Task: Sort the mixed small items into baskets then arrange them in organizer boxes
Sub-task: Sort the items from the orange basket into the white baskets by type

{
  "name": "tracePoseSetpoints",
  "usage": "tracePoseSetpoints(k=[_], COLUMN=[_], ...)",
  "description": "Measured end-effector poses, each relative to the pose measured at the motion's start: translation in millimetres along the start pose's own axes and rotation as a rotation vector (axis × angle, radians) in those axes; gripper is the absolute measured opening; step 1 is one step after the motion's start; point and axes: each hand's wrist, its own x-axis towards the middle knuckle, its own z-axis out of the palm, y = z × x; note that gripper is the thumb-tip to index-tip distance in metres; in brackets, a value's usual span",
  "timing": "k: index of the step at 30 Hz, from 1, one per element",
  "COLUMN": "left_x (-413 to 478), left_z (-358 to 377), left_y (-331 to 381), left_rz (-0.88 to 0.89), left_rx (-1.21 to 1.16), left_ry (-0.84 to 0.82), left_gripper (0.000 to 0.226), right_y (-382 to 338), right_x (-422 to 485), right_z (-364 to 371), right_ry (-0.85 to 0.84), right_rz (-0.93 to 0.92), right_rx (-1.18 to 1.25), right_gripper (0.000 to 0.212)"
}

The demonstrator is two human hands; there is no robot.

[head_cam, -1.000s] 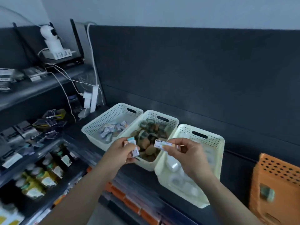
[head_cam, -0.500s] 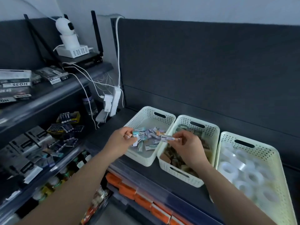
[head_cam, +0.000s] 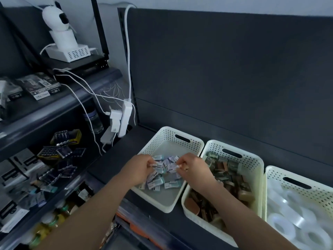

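Over the leftmost basket (head_cam: 162,139), left hand (head_cam: 139,169) and right hand (head_cam: 193,170) each pinch a small packet (head_cam: 156,165), likely to drop among matching packets (head_cam: 158,183).

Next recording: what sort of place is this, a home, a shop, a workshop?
Probably a small shop or its stockroom: dark display shelves hold battery packs and boxed goods, a white security camera sits on top, and three cream baskets hold sorted stock like small packets.
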Motion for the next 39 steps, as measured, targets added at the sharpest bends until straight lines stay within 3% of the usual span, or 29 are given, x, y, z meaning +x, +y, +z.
tracePoseSetpoints(k=[2,6,15,23,29,34,39], left_x=[-1.1,-14.7,-55.6,-103.1,-132.9,-148.9,-146.8], left_z=[-1.1,-2.7,-8.7,45.0,113.1,172.7,237.4], left_y=[-1.8,0.7,74.7,210.4,310.3,398.7,486.1], left_rz=[0.051,0.183,0.518,0.855,0.993,1.034,0.940], left_rx=[0.106,0.273,0.230,0.065,-0.051,-0.110,-0.150], left_ry=[0.060,0.133,0.238,0.050,-0.131,-0.224,-0.318], left_gripper=[0.012,0.019,0.026,0.033,0.029,0.023,0.019], right_y=[-0.3,-4.1,-13.2,21.4,74.7,140.6,226.0], right_x=[3.4,-5.8,-112.6,-252.3,-352.1,-424.2,-480.3], right_z=[5.4,1.4,-51.9,-114.0,-158.6,-205.1,-262.0], right_ry=[-0.049,-0.055,0.192,0.416,0.560,0.634,0.590], right_rz=[-0.010,-0.032,0.135,0.504,0.720,0.836,0.919], right_rx=[-0.061,-0.088,-0.034,-0.066,-0.110,-0.115,-0.111], right_gripper=[0.017,0.019,0.032,0.040,0.042,0.040,0.030])
